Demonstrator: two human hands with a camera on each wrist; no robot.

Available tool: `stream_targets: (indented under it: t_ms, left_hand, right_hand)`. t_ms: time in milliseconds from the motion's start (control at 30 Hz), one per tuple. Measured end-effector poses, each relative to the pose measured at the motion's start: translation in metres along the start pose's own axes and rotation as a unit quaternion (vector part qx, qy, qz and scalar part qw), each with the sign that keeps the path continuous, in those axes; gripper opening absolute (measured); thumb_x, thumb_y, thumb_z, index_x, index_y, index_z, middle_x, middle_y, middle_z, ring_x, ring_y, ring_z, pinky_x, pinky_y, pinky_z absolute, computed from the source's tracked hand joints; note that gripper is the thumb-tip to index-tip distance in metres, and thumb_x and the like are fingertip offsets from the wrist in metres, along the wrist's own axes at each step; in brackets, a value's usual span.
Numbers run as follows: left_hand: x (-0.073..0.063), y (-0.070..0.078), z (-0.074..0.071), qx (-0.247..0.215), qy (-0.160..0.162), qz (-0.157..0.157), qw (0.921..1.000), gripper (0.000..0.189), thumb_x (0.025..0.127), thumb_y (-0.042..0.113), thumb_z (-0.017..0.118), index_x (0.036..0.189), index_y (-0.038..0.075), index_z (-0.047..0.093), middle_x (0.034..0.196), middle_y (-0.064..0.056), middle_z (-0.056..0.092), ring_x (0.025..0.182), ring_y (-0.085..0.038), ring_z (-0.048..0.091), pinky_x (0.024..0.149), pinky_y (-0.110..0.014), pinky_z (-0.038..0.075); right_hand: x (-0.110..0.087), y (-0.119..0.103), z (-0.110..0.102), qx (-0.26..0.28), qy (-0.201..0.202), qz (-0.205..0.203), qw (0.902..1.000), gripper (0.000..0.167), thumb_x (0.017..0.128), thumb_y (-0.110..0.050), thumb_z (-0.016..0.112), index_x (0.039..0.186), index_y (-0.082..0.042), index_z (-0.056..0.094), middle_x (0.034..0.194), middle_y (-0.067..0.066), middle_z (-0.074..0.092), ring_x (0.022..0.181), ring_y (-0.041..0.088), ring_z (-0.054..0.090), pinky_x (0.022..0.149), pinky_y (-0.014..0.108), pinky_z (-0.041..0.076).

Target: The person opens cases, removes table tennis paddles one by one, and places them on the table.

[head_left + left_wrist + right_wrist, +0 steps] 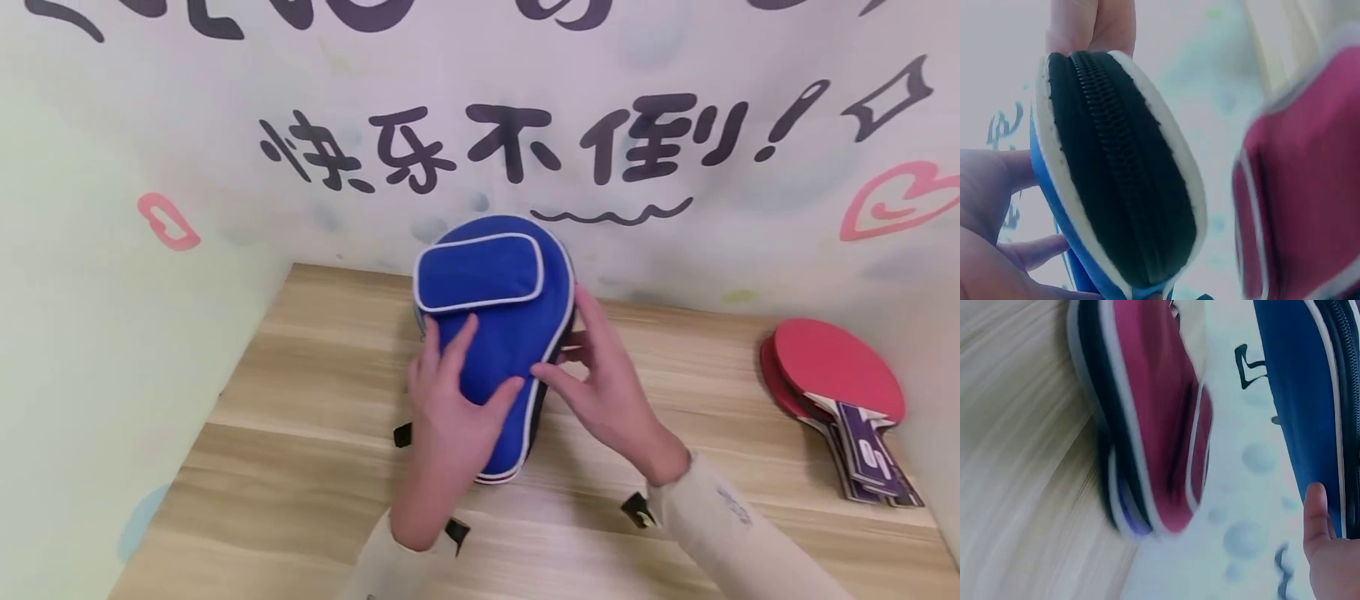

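Note:
A blue table tennis bat case with white piping and a front pocket stands near the back wall in the head view. My left hand rests its spread fingers and thumb on the case's front. Along the right edge, my right hand grips it, thumb at the front and fingers round the side. The black zip runs along its side in the left wrist view. Close to it in the right wrist view is a red case, hidden behind the blue one in the head view.
Several red table tennis bats lie stacked on the right of the wooden table, handles toward me. A printed wall closes off the back, with side walls left and right. Small black pieces sit by the wrists.

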State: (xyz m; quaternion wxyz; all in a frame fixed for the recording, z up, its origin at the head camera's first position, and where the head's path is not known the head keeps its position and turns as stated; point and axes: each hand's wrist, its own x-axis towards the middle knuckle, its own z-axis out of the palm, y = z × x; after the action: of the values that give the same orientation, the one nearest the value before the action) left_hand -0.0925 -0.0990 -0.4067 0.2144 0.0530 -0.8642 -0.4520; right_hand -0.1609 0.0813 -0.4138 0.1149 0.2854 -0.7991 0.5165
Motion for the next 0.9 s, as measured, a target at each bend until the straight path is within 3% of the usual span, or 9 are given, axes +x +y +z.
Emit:
stream_targets:
  t_ms: [167, 267, 400, 600, 733, 900]
  left_hand:
    - [-0.023, 0.021, 0.032, -0.012, -0.056, 0.019, 0.9982, 0.075, 0.077, 0.031, 0.09, 0.144, 0.027, 0.057, 0.166, -0.026, 0.027, 0.143, -0.045, 0.037, 0.108, -0.062, 0.044]
    - [-0.04, 0.032, 0.051, 0.002, -0.108, 0.021, 0.9939, 0.076, 0.077, 0.031, 0.089, 0.145, 0.029, 0.055, 0.168, -0.024, 0.023, 0.146, -0.044, 0.034, 0.108, -0.059, 0.047]
    - [-0.061, 0.039, 0.071, 0.016, -0.187, 0.013, 0.9821, 0.078, 0.08, 0.032, 0.088, 0.148, 0.031, 0.05, 0.171, -0.022, 0.015, 0.15, -0.047, 0.026, 0.11, -0.061, 0.045]
    - [-0.082, 0.042, 0.093, 0.025, -0.275, -0.007, 0.9611, 0.083, 0.083, 0.028, 0.085, 0.153, 0.035, 0.04, 0.172, -0.019, 0.006, 0.152, -0.05, 0.02, 0.113, -0.064, 0.041]
    - [-0.093, 0.042, 0.103, 0.037, -0.309, -0.031, 0.9498, 0.084, 0.084, 0.028, 0.084, 0.153, 0.038, 0.038, 0.173, -0.017, 0.003, 0.152, -0.052, 0.02, 0.112, -0.064, 0.042]
    - [-0.104, 0.039, 0.116, 0.046, -0.327, -0.051, 0.9426, 0.081, 0.084, 0.029, 0.085, 0.151, 0.036, 0.041, 0.172, -0.02, 0.007, 0.15, -0.055, 0.023, 0.111, -0.063, 0.043]
  right_hand:
    - [-0.039, 0.009, -0.041, -0.03, 0.02, 0.044, 0.9984, 0.109, 0.077, 0.014, 0.08, 0.164, -0.016, 0.022, 0.159, 0.011, 0.039, 0.093, 0.003, 0.067, 0.081, 0.014, 0.057]
    - [-0.069, 0.016, -0.06, -0.053, 0.029, 0.081, 0.9949, 0.109, 0.077, 0.015, 0.079, 0.164, -0.018, 0.021, 0.152, 0.008, 0.043, 0.094, -0.003, 0.065, 0.082, 0.01, 0.055]
    - [-0.108, 0.028, -0.076, -0.076, 0.046, 0.121, 0.9887, 0.109, 0.076, 0.017, 0.078, 0.164, -0.016, 0.022, 0.142, -0.002, 0.048, 0.091, -0.005, 0.065, 0.081, 0.008, 0.053]
    - [-0.149, 0.044, -0.088, -0.1, 0.04, 0.153, 0.9824, 0.109, 0.077, 0.014, 0.079, 0.164, -0.016, 0.02, 0.146, -0.011, 0.045, 0.091, -0.008, 0.065, 0.08, 0.006, 0.053]
    - [-0.166, 0.053, -0.092, -0.103, 0.032, 0.166, 0.9801, 0.107, 0.079, 0.011, 0.079, 0.164, -0.015, 0.02, 0.15, -0.003, 0.045, 0.092, -0.008, 0.065, 0.078, 0.007, 0.053]
    - [-0.18, 0.062, -0.097, -0.099, 0.001, 0.214, 0.9717, 0.101, 0.084, 0.003, 0.079, 0.164, -0.013, 0.02, 0.148, 0.018, 0.049, 0.088, -0.005, 0.064, 0.069, 0.016, 0.056]
